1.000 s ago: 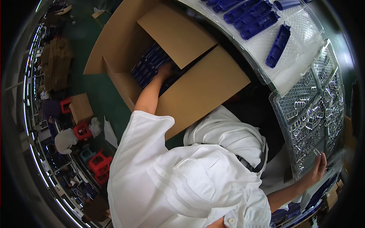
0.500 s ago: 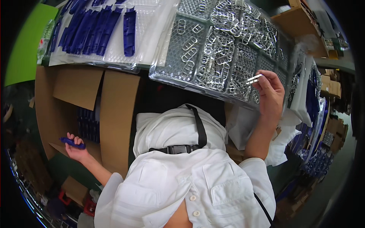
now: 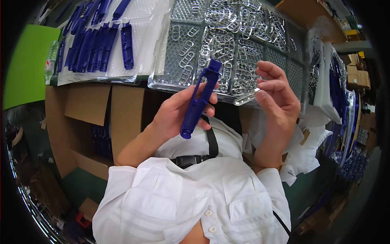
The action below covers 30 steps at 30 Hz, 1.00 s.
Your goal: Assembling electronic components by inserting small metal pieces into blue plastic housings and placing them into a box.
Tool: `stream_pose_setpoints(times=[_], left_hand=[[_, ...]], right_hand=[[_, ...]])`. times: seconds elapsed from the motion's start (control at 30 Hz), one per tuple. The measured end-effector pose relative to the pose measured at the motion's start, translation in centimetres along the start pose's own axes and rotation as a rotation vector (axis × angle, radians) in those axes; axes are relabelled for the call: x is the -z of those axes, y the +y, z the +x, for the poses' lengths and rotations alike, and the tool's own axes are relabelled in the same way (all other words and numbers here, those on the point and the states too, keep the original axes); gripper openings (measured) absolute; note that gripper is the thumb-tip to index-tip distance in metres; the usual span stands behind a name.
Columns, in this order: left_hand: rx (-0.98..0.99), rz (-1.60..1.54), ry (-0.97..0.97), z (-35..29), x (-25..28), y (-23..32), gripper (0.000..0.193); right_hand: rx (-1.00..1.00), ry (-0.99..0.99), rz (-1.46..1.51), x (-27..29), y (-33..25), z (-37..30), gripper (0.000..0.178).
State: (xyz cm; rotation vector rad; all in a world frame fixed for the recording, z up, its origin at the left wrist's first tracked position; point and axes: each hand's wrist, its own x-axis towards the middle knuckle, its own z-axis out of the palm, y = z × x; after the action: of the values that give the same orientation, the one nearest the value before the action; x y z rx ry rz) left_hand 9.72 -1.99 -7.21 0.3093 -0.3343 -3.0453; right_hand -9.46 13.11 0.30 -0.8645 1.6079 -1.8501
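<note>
My left hand (image 3: 172,112) is closed around a long blue plastic housing (image 3: 198,103), held tilted in front of my waist with its open slot showing. To its right, my right hand (image 3: 280,95) pinches a shiny metal clip (image 3: 246,97) between thumb and fingers. The clip points toward the blue housing, and a gap lies between them. Behind both hands stands a clear compartment tray (image 3: 159,77) holding many loose metal clips (image 3: 217,42) of the same kind. The far end of the housing overlaps the tray's near part in view.
Several blue housings (image 3: 91,46) lie in rows on a white sheet at the far left. Below them, an open cardboard box (image 3: 126,122) holds more blue parts (image 3: 101,140). A green board (image 3: 30,67) stands at left. White packing bags (image 3: 304,152) hang at right.
My left hand has come from beside the cardboard box to the front of my waist, bringing the blue housing. My right hand has shifted slightly left and lower with the metal clip.
</note>
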Motion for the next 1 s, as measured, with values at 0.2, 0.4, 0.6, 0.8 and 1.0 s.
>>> stream_pose_setpoints(times=[0.2, 0.4, 0.6, 0.8, 1.0], left_hand=[[0.185, 0.122, 0.089, 1.7, -0.5, -2.3, 0.052], [0.092, 0.380, 0.131, 1.5, -1.0, -2.3, 0.050], [0.024, 0.526, 0.160, 1.2, -1.1, -2.0, 0.051], [0.019, 0.647, 0.170, 0.6, -0.2, -1.6, 0.042], [-0.315, 0.993, 0.181, 0.8, -0.7, -2.0, 0.031]], right_hand=[[0.168, -0.116, -0.437, -0.4, 0.4, -0.4, 0.015], [0.092, -0.140, -0.570, -1.5, 1.6, -0.7, 0.011], [0.110, -0.157, -0.669, -2.1, 2.4, -0.5, 0.010], [0.136, -0.204, -0.746, -2.9, 3.6, -0.5, 0.018], [0.253, 0.120, -0.787, -4.9, 3.1, -0.7, 0.023]])
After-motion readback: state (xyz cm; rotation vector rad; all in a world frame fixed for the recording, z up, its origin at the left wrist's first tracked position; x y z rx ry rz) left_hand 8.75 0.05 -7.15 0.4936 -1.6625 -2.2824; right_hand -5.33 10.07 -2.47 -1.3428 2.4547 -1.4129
